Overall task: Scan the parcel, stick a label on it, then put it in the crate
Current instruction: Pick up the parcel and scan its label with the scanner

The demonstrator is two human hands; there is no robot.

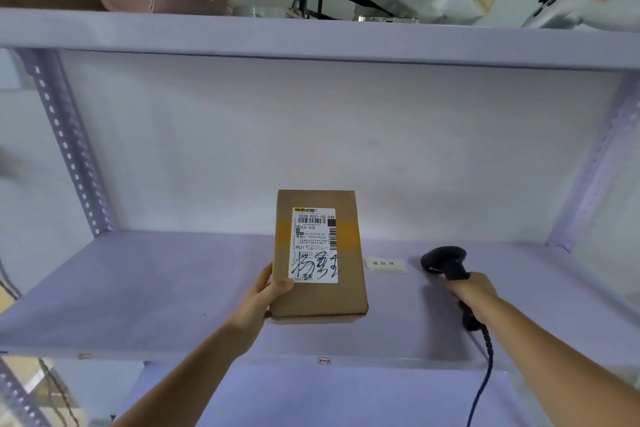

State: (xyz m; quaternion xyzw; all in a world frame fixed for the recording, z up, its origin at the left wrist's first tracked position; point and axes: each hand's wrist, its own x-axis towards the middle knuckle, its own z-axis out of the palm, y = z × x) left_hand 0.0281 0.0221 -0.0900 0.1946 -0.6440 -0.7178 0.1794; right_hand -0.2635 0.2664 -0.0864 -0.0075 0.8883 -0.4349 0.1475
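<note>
Holding the cardboard parcel (320, 267) upright over the shelf (138, 288) in your closed left hand (266, 295), you grip the barcode scanner (446, 265) in your right hand (476, 291), just beside it, aimed leftward.

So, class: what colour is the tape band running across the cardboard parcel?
Yellow-orange, crossing the brown parcel under its white label; head view.
</note>
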